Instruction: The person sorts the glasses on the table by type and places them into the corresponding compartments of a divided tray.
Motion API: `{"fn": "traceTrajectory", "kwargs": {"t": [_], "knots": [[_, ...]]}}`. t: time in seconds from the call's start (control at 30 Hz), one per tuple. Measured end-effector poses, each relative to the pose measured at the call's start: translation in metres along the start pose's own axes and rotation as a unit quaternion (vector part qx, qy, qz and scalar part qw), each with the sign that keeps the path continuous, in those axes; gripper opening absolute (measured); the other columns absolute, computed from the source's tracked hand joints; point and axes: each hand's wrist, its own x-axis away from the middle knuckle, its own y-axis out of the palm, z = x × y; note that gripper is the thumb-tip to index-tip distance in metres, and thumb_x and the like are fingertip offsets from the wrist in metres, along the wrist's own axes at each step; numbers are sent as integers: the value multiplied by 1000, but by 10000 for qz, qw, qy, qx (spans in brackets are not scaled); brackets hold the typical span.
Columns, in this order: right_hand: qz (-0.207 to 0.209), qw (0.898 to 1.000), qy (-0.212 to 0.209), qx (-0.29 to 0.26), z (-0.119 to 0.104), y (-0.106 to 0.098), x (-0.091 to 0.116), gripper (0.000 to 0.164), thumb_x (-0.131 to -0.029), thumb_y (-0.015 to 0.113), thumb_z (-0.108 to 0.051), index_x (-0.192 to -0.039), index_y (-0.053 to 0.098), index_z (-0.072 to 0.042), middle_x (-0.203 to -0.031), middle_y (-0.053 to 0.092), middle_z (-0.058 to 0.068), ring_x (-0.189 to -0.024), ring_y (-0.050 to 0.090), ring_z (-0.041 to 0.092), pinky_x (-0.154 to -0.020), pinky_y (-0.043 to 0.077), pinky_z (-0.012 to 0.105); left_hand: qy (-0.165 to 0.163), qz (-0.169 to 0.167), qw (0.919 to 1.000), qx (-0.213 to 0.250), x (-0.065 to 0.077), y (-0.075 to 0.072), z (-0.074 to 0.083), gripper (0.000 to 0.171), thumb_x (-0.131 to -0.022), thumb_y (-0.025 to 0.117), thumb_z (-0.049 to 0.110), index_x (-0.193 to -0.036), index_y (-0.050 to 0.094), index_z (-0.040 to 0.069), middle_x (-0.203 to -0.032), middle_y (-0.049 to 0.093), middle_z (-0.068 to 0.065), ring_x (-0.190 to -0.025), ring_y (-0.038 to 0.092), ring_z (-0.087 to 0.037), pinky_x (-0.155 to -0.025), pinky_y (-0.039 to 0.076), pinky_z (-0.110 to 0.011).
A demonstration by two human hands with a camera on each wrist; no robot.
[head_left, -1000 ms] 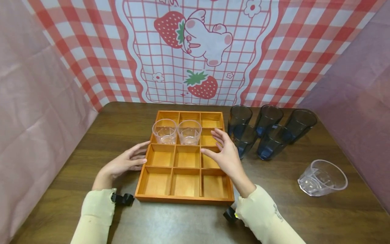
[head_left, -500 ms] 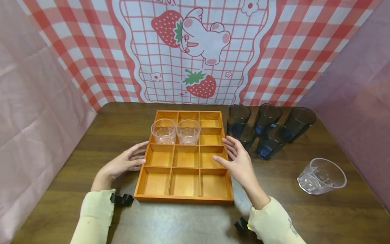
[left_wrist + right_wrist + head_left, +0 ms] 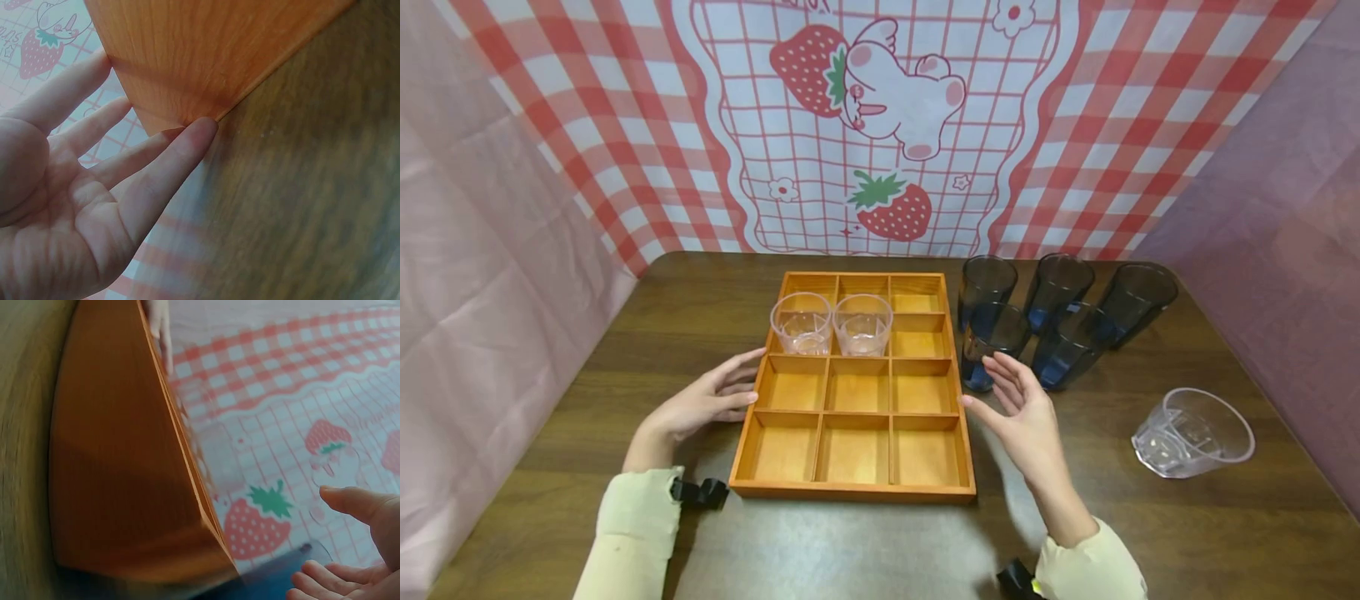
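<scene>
Some curtained-off tabletop setup, can't tell what building: strawberry-print cloth [image 3: 880, 125] behind the wood-grain table [image 3: 850, 550], pinkish drapes [image 3: 497, 250] either side of it.

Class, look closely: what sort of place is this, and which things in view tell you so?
Probably a staged tabletop booth: strawberry-print cloth hangs behind the wood-grain table, plain pinkish cloth hangs along its sides, and a divided wooden box is set out on top.

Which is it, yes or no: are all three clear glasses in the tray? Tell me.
No, one clear glass stands on the table.
</scene>
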Motion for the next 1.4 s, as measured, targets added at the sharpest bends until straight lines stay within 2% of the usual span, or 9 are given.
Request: {"fn": "traceTrajectory", "kwargs": {"t": [0.1,0.2,0.33,0.47,0.73,0.97,1.2,1.4], "knots": [[352,9993,123,-77,2,-8,5,70,-84,72,0,-144,37,-3,-143,50,12,-134,46,19,-110,37,18,6,-6,10000,-22,0,0,0,69,-100,54,15,-157,15,18,-158,19,-26,-136,37,-48,-100,50,-47],[739,9970,166,-149,6,-16,8,71,-82,73,2,-144,39,-4,-136,53,1,-125,49,4,-104,39,9,-7,9,10000,-47,0,0,0,69,-99,54,15,-156,15,18,-158,19,-26,-136,37,-48,-100,50,-47],[1214,9924,32,-182,12,-26,10,71,-79,74,6,-142,42,-2,-121,56,-17,-113,51,-9,-103,40,8,-32,28,10000,-48,-1,0,0,69,-99,55,16,-156,15,18,-158,19,-26,-136,37,-48,-100,50,-47],[1658,9860,-133,-118,18,-34,11,70,-77,74,11,-139,43,0,-113,56,-24,-110,52,-12,-102,41,9,-21,17,10000,-42,-1,0,0,69,-99,54,16,-156,15,18,-158,19,-26,-136,37,-48,-100,50,-47],[2212,9746,-336,32,19,-46,14,68,-77,73,12,-138,46,-3,-115,55,-23,-111,52,-10,-103,39,8,-22,21,10000,-25,-1,1,1,69,-99,54,15,-156,15,18,-158,18,-26,-137,35,-48,-100,50,-46],[2663,9629,-305,301,18,-59,19,69,-79,74,8,-139,44,-4,-120,54,-20,-120,52,-1,-106,38,9,-30,4,10000,-5,-1,1,0,70,-99,54,15,-157,14,17,-158,18,-27,-137,35,-48,-100,50,-46],[3302,9408,-361,681,18,-76,25,70,-78,78,0,-140,47,-12,-135,57,0,-125,52,4,-107,37,11,-43,17,10000,-13,-1,1,1,70,-99,55,16,-156,15,17,-158,18,-27,-137,35,-48,-100,50,-46],[3847,9209,-513,364,22,-87,27,69,-75,79,2,-136,51,-13,-129,59,-8,-123,52,5,-107,39,12,-29,4,10000,-40,0,0,1,70,-99,55,16,-157,14,17,-158,17,-27,-137,35,-49,-100,51,-46]]}}
